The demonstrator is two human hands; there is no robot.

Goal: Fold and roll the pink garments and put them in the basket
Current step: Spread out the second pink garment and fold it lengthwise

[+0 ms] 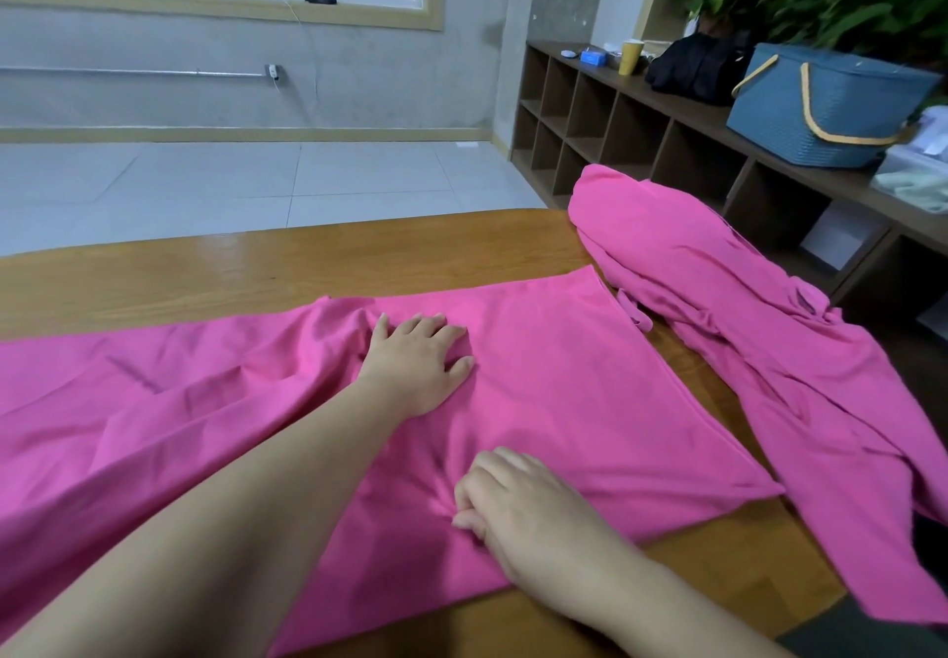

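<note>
A large pink garment (590, 401) lies spread across the wooden table (256, 267), wrinkled on its left side. My left hand (418, 362) rests flat on it near the middle, fingers straight. Closer to me, my right hand (508, 498) pinches a fold of the same cloth, which puckers around the fingers. A second pink garment (718, 298) lies crumpled at the table's right end, partly hanging over the edge. The blue woven basket (821, 108) with yellow handles stands on the shelf top at the far right.
A low wooden cubby shelf (615, 129) runs along the right wall, carrying a black bag (692, 67), a yellow cup (631, 56) and a clear box (913, 170). Potted plants stand behind the basket. Tiled floor lies beyond the table's far edge.
</note>
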